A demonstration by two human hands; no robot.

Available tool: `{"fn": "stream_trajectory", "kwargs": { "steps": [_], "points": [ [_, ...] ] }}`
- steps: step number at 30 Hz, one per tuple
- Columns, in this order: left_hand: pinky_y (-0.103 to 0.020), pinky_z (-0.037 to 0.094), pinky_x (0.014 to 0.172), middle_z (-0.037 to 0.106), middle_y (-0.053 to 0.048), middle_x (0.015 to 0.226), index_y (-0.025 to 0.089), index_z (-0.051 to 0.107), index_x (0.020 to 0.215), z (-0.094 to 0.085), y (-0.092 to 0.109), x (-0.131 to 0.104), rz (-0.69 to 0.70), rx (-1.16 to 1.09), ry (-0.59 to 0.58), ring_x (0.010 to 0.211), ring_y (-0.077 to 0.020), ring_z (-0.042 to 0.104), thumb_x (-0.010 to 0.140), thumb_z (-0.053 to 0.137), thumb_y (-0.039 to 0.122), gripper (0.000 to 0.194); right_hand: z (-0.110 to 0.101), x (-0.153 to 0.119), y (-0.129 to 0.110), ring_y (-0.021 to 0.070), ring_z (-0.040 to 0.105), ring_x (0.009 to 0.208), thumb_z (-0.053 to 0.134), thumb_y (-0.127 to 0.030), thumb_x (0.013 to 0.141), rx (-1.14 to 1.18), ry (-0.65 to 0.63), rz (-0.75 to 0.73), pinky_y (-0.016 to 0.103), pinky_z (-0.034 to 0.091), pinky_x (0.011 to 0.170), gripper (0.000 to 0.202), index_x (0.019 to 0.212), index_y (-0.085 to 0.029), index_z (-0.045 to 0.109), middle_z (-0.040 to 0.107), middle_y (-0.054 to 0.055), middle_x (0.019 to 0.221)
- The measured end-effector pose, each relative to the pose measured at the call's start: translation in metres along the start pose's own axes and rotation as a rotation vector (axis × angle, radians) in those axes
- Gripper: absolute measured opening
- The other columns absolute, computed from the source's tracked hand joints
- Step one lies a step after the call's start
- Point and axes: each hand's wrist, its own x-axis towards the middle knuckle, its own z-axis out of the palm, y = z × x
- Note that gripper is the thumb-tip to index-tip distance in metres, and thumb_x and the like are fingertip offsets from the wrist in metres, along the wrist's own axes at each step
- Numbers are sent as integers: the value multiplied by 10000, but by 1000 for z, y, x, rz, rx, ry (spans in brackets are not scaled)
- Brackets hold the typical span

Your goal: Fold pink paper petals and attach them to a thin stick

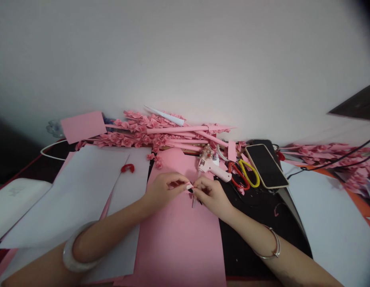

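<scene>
My left hand (pixel 162 191) and my right hand (pixel 214 199) meet above a long pink paper sheet (pixel 181 243). Both are closed in a pinch on a small piece of pink paper (pixel 190 184), mostly covered by the fingertips. Just below my right fingers a thin pointed grey object (pixel 194 202) shows; its kind cannot be made out. A pale pink glue gun (pixel 216 169) lies just beyond my right hand. Scissors with red and yellow handles (pixel 249 174) rest to the right of it.
Pink paper flower stems (pixel 137 135) are heaped along the wall. A phone (pixel 267 165) lies at the right on the black mat (pixel 256 239). White sheets (pixel 71 199) cover the left side, with a red curved object (pixel 128 168) on them. More white paper (pixel 328 211) is at the right.
</scene>
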Motion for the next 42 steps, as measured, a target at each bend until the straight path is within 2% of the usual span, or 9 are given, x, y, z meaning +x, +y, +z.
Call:
{"fn": "stream_trajectory", "kwargs": {
  "steps": [8,14,19,27,32,36,40,42],
  "points": [
    [-225,444,638,670,-20,722,164,662,741,2,0,-3,2,7,29,681,-133,592,765,592,193,79,1,-2,-2,92,530,440,550,-250,830,-5,-16,-10,203,419,444,126,721,-187,544,592,-22,559],
    [-219,432,606,660,-22,686,158,668,712,1,4,-3,78,15,51,639,-123,579,763,586,156,97,1,-3,-1,103,581,476,536,-245,844,13,-44,-34,207,444,470,114,747,-187,538,594,-22,581],
    [-220,431,599,652,-23,665,156,666,691,1,7,-4,133,27,62,625,-120,575,773,577,151,121,1,-3,-2,96,575,461,533,-259,854,-5,-36,-60,195,429,454,163,709,-185,528,582,-27,552],
    [-228,451,615,663,-29,673,163,666,694,0,11,-7,152,0,64,638,-128,594,778,572,163,126,1,-3,-2,96,570,457,535,-221,845,-35,-37,-73,199,427,453,145,704,-189,524,583,-26,558],
    [-233,441,614,650,-28,667,163,660,696,0,9,-7,150,18,57,629,-126,576,797,559,180,144,1,-4,-3,100,566,464,531,-254,851,-46,-33,-76,205,427,458,165,699,-190,527,587,-22,556],
    [-228,426,613,636,-22,669,159,652,702,-1,7,-6,121,48,44,636,-122,557,835,523,224,197,0,-3,-5,94,537,459,521,-266,856,-49,-25,-67,204,408,459,180,694,-189,528,582,-20,551],
    [-215,432,615,648,-19,730,158,655,795,-1,4,-3,32,2,-9,676,-125,573,817,560,267,147,-1,-2,-3,80,453,420,526,-249,851,-60,35,-48,196,356,425,176,687,-185,531,534,-33,523],
    [-212,429,592,635,-12,691,153,655,787,-1,2,-2,-13,-12,-30,637,-119,564,811,571,293,165,-2,-2,-1,83,445,424,522,-256,857,-52,41,-40,197,353,424,171,704,-184,542,520,-35,519]
  ]
}}
